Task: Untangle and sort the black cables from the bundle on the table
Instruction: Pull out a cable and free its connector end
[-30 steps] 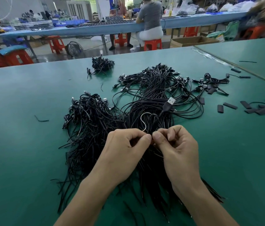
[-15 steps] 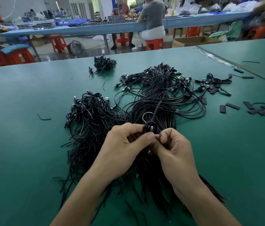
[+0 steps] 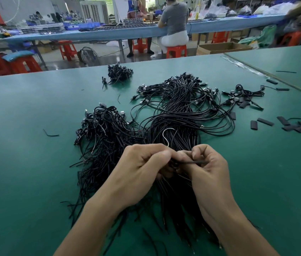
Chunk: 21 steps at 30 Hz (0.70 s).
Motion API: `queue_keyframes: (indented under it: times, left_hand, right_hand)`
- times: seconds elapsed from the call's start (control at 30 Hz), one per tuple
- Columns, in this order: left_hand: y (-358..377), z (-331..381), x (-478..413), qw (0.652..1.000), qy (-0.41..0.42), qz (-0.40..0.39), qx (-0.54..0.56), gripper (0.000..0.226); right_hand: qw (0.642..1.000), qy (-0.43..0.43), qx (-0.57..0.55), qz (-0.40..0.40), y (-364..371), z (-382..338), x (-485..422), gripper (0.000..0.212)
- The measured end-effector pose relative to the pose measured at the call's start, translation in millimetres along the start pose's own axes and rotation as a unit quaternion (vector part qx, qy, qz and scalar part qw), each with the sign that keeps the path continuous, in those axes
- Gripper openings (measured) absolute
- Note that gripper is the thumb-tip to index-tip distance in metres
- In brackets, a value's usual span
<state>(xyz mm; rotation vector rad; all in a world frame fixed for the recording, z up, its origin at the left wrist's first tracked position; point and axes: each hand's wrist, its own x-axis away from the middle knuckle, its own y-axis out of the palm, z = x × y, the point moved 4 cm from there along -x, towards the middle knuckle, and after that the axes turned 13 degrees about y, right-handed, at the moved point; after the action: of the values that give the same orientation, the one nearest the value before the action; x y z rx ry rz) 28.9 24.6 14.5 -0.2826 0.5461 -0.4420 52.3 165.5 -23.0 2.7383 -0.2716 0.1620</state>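
1. Head view: the left hand (image 3: 142, 167) and the right hand (image 3: 207, 167) are both curled, and together they pinch one thin black cable (image 3: 192, 162).
2. Both hands are over the near part of the bundle (image 3: 173, 115), which lies on the green bench (image 3: 25, 163).
3. Short black sleeve pieces (image 3: 294, 126) lie at the right.

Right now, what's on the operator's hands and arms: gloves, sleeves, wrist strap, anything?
Nothing worn. The left hand and right hand are bare, with no gloves, finger cots or rings showing. The left forearm and right forearm are bare down to the bottom edge of the picture: no sleeve, watch, wrist strap, tape or markings in view.
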Motion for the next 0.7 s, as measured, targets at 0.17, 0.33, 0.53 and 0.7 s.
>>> queue_keyframes:
  times: [0.17,0.33,0.53,0.7]
  left_hand:
    - [2.7,-2.7,-1.2,0.995,0.014,0.016,-0.096,0.012]
    - [0.7,-6.9,-1.6,0.994,0.005,0.047,-0.096,0.041]
    - [-14.0,-13.0,-8.3,0.984,0.009,0.122,-0.131,0.034]
    - [-66.1,-36.4,-28.0,0.926,-0.049,0.352,-0.125,0.022]
  right_hand:
    - [0.998,-0.021,0.026,0.048,-4.5,-3.9,0.2,0.039]
    - [0.999,0.012,0.001,0.037,-4.1,-0.8,-1.4,0.034]
    - [0.994,-0.042,0.090,0.050,-3.8,-10.1,2.1,0.013]
    - [0.887,-0.137,0.423,0.123,-6.4,-10.6,2.8,0.010]
